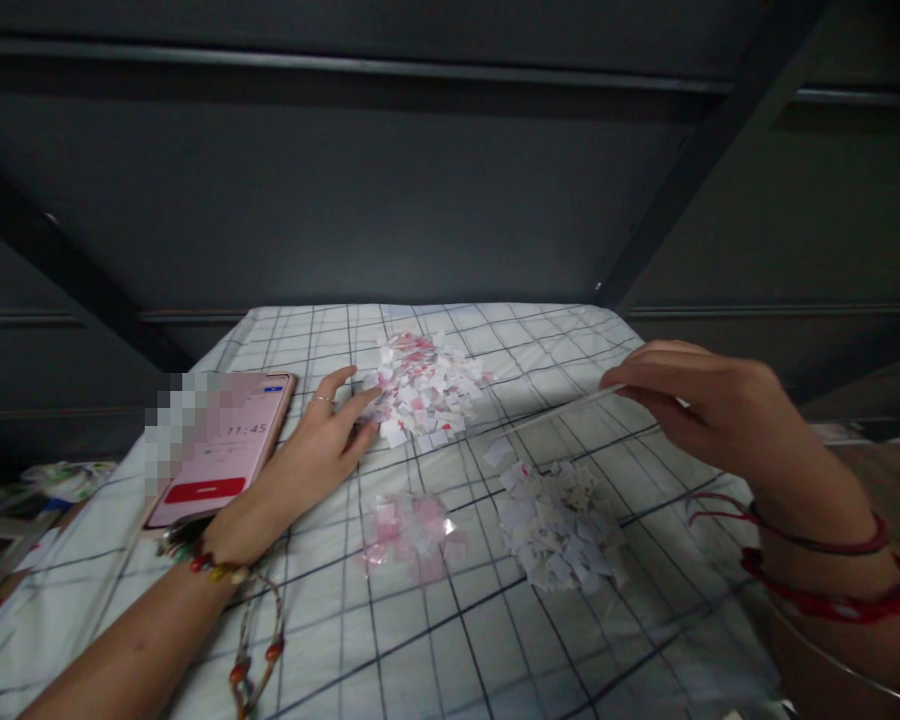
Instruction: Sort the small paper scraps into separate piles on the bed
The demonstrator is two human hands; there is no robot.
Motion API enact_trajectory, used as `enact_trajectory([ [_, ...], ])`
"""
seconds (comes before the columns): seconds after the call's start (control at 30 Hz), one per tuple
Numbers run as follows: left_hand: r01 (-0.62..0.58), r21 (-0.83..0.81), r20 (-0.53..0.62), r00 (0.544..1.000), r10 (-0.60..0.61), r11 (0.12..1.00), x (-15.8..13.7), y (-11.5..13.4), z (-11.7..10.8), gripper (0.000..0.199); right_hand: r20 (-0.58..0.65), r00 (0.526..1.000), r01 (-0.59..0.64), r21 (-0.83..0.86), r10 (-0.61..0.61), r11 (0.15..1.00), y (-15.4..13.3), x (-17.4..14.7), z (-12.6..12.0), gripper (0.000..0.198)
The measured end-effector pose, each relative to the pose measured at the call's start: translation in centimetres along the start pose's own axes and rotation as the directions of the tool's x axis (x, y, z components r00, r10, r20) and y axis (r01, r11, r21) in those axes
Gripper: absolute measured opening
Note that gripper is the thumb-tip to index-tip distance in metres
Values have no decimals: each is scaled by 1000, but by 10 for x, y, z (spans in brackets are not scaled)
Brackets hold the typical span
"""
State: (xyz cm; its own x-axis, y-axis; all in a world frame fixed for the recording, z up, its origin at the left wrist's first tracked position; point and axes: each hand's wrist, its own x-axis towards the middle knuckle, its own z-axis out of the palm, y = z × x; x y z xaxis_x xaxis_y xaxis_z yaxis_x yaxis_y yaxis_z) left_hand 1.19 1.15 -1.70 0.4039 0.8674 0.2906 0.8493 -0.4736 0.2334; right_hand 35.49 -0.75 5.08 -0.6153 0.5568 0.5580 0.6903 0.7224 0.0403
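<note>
A heap of small white and pink paper scraps [431, 385] lies at the middle of the checked cloth. My left hand [337, 425] rests at its left edge, fingers spread, fingertips touching the scraps. Over the cloth to the right, my right hand [675, 390] pinches the end of a thin pale stick-like tool [562, 408]. Near the tool's far tip is one white scrap [499, 452]; I cannot tell if they touch. Below it lies a pile of mostly white scraps [559, 525]. A smaller group of shiny pink, see-through pieces [414, 535] sits left of that pile.
A phone [221, 450] with a lit screen lies at the left, beside my left forearm. The checked cloth [450, 650] covers the surface under everything. Dark panels [382, 180] stand behind its far edge. Beads dangle from my left wrist.
</note>
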Motion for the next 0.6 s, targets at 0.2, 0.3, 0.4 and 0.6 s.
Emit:
enact_trajectory([
  [0.2,-5,2,-6,1000,5,1000,0,-2,2,40,64,996,57,86,-63,995,0,1,-3,22],
  [0.3,-6,3,-5,1000,6,1000,1,-2,2,40,25,999,40,92,-43,995,-1,1,-2,19],
  [0.4,-4,6,-1,1000,4,1000,1,-2,3,41,-50,999,-6,-13,5,1000,-2,1,6,19],
  [0.6,1,-5,-15,1000,-1,1000,1,-1,1,40,-12,999,44,-15,-44,999,-12,7,21,26],
])
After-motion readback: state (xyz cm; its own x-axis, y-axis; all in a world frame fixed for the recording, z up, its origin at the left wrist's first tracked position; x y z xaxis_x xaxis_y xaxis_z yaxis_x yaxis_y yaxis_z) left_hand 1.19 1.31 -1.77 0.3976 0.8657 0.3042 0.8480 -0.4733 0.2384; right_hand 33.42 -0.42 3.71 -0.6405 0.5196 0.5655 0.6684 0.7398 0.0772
